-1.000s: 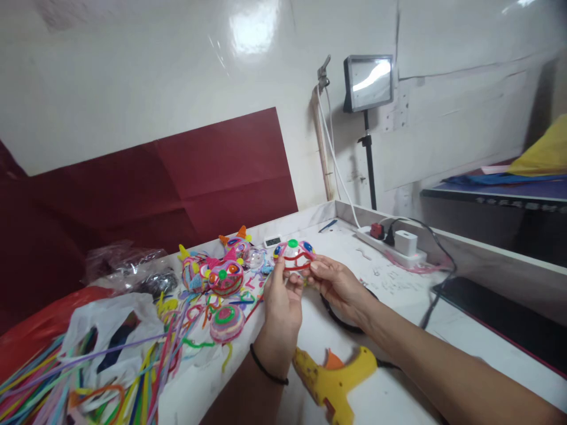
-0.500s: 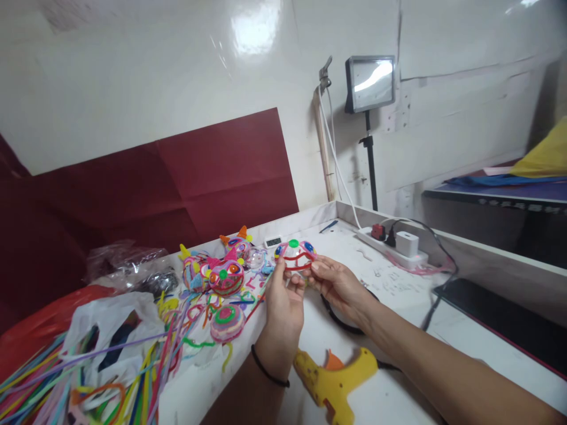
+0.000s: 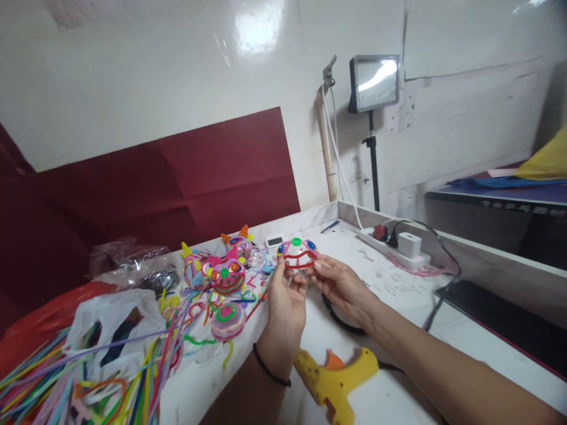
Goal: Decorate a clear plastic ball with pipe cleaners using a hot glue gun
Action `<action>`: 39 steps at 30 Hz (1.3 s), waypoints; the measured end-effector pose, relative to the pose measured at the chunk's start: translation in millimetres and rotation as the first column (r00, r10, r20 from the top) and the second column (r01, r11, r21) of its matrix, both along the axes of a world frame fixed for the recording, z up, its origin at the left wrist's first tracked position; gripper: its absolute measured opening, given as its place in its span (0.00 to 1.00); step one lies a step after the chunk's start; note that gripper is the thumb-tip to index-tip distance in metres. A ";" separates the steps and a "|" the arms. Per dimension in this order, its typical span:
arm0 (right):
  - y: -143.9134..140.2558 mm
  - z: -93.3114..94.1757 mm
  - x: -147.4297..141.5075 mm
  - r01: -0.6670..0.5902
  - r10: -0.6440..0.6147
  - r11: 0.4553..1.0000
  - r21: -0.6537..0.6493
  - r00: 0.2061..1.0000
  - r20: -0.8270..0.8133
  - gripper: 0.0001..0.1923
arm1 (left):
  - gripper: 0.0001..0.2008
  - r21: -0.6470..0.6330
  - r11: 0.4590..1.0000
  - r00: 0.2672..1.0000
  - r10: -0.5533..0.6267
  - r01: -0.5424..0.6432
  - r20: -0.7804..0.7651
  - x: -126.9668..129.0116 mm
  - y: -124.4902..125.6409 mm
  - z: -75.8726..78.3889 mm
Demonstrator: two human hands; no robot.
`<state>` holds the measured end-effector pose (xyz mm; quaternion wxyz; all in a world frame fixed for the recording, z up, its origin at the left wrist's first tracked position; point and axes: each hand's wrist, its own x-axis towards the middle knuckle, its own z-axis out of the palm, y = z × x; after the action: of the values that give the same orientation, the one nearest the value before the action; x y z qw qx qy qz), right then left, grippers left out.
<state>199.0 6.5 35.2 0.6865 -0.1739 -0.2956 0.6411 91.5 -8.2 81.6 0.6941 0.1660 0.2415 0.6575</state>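
Observation:
Between both hands I hold a small craft face [image 3: 297, 251] with a green nose, blue eyes and a red pipe-cleaner mouth outline. My left hand [image 3: 287, 301] is closed on its left side, thumb in front. My right hand [image 3: 340, 287] pinches its lower right edge. A yellow glue gun [image 3: 336, 381] lies on the table just below my hands. To the left sit a pink craft face [image 3: 227, 274] with orange eyes and a round pink-and-green piece [image 3: 228, 322]. What lies behind the held face is partly hidden by my fingers.
Many coloured pipe cleaners [image 3: 133, 383] spread at lower left beside a white plastic bag [image 3: 117, 324]. A small digital display [image 3: 274, 241] stands at the back. On the right are a power strip [image 3: 394, 248] with cables and a black flat object [image 3: 500, 324]. A raised rim [image 3: 452, 245] edges the table.
The whole view has shifted slightly. Both hands keep the same hold on the craft face, and nothing has been let go or picked up.

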 end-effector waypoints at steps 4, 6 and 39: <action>0.2 -0.5 0.3 -0.003 0.003 1.000 0.002 1.000 -0.004 0.14 | 0.05 -0.004 1.000 1.000 0.006 -0.006 0.003 0.1 -0.9 1.6; 0.2 -0.7 0.4 -0.006 0.006 1.000 0.004 1.000 -0.006 0.15 | 0.04 -0.005 1.000 1.000 0.011 -0.011 0.001 0.3 -1.7 2.3; -30.0 27.0 12.6 -0.105 0.079 0.994 0.021 0.854 0.514 0.16 | 0.09 0.097 0.992 0.990 0.092 -0.082 -0.105 -44.1 5.2 15.3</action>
<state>211.6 -23.5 62.2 0.5556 -0.3071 -0.4911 0.5965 47.4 -3.0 96.9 0.6422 0.2229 0.2554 0.6875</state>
